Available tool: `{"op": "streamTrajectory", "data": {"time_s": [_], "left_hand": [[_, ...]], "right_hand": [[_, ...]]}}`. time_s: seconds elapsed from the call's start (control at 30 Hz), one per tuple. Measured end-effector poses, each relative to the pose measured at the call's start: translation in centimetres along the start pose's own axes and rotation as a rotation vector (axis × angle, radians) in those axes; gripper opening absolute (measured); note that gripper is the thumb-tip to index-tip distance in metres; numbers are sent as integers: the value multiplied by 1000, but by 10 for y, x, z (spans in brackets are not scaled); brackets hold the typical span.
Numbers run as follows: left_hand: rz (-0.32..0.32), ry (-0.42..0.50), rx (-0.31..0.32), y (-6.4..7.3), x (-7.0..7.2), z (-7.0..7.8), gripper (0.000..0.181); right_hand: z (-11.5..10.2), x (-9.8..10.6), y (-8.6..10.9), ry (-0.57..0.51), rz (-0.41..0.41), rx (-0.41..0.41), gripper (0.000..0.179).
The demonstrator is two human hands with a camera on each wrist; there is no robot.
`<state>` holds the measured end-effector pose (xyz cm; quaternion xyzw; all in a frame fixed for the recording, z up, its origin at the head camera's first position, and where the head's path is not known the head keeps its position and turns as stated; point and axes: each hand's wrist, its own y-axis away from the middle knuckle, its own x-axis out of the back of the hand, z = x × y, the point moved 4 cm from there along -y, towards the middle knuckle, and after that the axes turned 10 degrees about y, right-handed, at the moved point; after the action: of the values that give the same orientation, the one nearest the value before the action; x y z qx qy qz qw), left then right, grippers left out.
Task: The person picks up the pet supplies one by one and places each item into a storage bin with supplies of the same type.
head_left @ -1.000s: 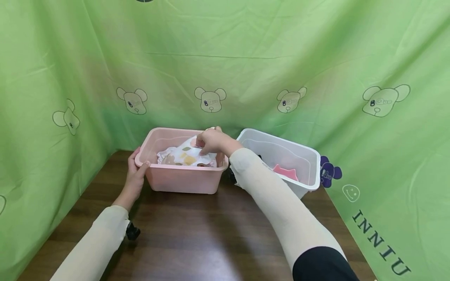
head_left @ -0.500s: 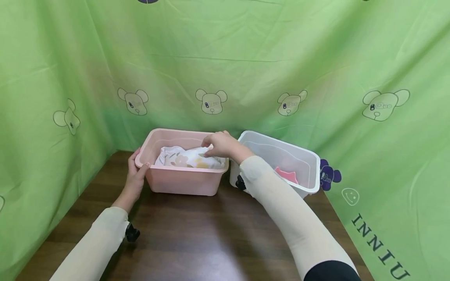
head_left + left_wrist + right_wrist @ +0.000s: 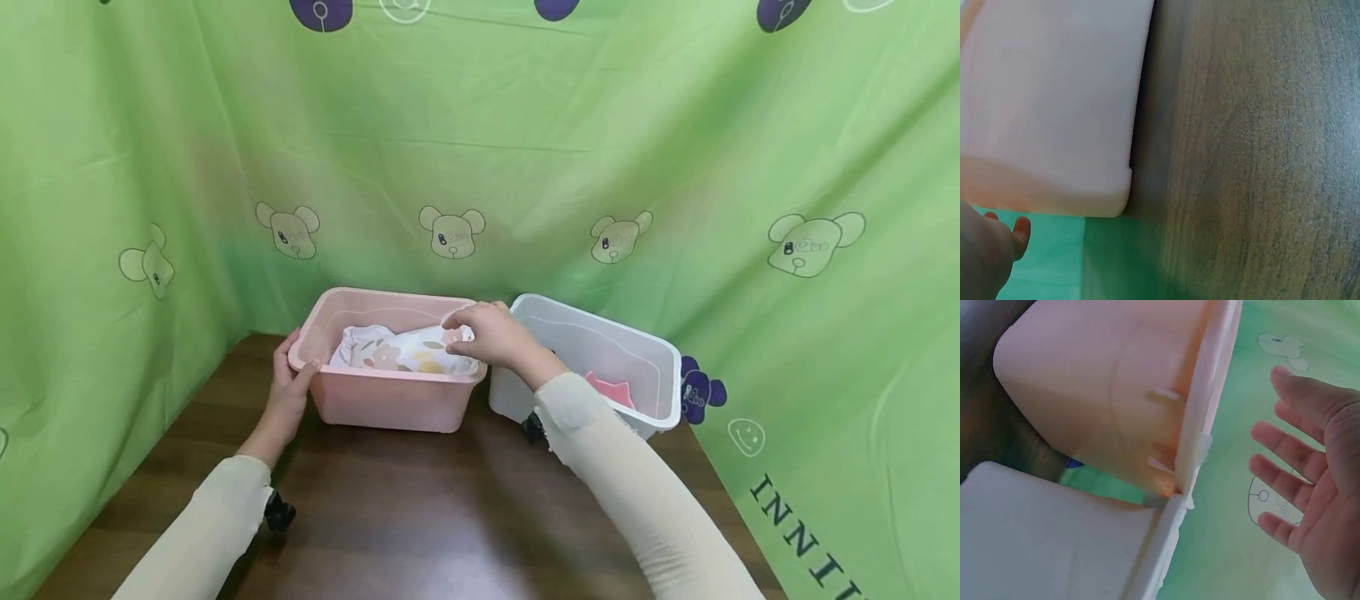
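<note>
A pink plastic bin [image 3: 390, 400] stands on the table with a bundled white cloth [image 3: 408, 350] inside, printed with flowers and leaves. At the bin's left end my left hand [image 3: 285, 396] grips the corner, thumb over the rim; the left wrist view catches only part of this hand [image 3: 991, 250], low beside the bin wall. Above the bin's right end hovers my right hand [image 3: 498, 335]. Its fingers are spread and hold nothing, as the right wrist view of the hand [image 3: 1316, 469] confirms. Whether the cloth is a garment I cannot tell.
To the right, close against the pink bin, stands a white plastic bin [image 3: 600, 325], turned at an angle. A pink scallop-edged item [image 3: 611, 389] lies in it. Behind both bins hangs a green curtain [image 3: 450, 175] with bear prints. The table [image 3: 375, 508] is dark wood.
My right hand has let go of the floral cloth and moved right, up off it. The cloth has settled lower in the pink bin. My left hand stays on the bin's corner.
</note>
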<state>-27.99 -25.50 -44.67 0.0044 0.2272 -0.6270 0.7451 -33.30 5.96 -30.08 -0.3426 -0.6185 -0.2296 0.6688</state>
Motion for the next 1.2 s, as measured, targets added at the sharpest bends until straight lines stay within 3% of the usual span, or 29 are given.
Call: {"op": "streamTrajectory", "data": {"time_s": [0.27,0.4,0.47,0.7,0.9,1.0,1.2], "left_hand": [[-15,4,-77,-1,3,6,65],[-40,-44,-82,-2,5,10,66],[-47,-104,-72,-2,5,14,66],[-1,-495,-29,-2,12,31,68],[1,-742,-63,-1,19,43,75],[-19,-819,-94,-2,23,50,76],[-56,-880,-156,1,28,67,64]], "right_hand": [[5,-2,26,-40,79,-39,38],[7,-1,40,-44,120,-34,38],[8,-1,47,-34,146,-26,37],[8,2,67,-49,231,-29,34],[11,4,83,-70,299,-28,34],[14,2,90,-75,325,-29,34],[22,-3,103,-91,374,-56,36]]}}
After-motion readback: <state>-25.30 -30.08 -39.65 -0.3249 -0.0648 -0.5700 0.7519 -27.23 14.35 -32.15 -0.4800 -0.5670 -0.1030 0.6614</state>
